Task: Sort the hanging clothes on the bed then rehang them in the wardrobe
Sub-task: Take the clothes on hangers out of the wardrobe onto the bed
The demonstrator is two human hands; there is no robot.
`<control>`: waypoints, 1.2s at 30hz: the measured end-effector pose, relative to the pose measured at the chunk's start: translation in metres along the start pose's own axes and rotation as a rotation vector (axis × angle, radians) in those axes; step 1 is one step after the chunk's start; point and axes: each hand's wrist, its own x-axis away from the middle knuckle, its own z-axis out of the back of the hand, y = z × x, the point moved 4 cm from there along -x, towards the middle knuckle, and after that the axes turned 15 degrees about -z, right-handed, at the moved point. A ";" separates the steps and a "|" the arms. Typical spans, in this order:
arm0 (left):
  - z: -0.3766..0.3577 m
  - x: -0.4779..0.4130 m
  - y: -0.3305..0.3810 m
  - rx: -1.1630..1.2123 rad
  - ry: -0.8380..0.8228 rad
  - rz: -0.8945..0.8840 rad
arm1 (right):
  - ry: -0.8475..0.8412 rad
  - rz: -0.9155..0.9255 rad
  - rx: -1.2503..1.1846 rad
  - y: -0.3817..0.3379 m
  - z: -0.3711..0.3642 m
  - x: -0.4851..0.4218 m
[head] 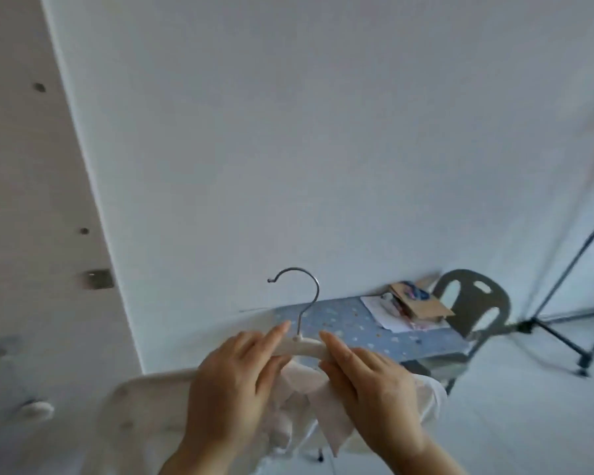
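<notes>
In the head view, a white hanger (300, 347) is held up in front of a bare wall, its metal hook (304, 290) upright and opening to the left. The hanger's left shoulder is gripped by the left hand (234, 382), whose fingers are curled over the bar with the forefinger stretched toward the hook. The right shoulder is gripped by the right hand (369, 389) in the same way, fingers close together and bent over bar and cloth. A white garment (302, 404) is draped on the hanger and hangs between and below the hands.

The garment could be lost off one shoulder if the bar is tilted or one grip is eased, since the cloth looks loosely bunched and not settled. The open hook could also be snagged on fabric when it is carried to the rail.

Both thumbs are hidden under the bar. The hanger's ends are covered by the hands, and the garment's lower part is cut off by the frame, so its kind cannot be told. A wardrobe panel (31, 200) is seen at the left; neither rail nor bed is in view. A blue-clothed table (357, 329) and a grey chair (470, 303) are blurred behind.
</notes>
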 end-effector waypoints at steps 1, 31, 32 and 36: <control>-0.022 -0.012 0.028 0.058 -0.006 -0.032 | 0.020 -0.044 0.055 0.026 0.028 0.009; -0.326 -0.131 0.736 1.482 -0.277 -0.674 | 0.434 -0.875 1.302 0.309 0.601 0.315; -0.330 -0.132 0.751 1.497 -0.286 -0.675 | 0.432 -0.895 1.306 0.315 0.611 0.321; -0.346 -0.133 0.806 1.534 -0.324 -0.672 | 0.455 -0.939 1.325 0.342 0.650 0.345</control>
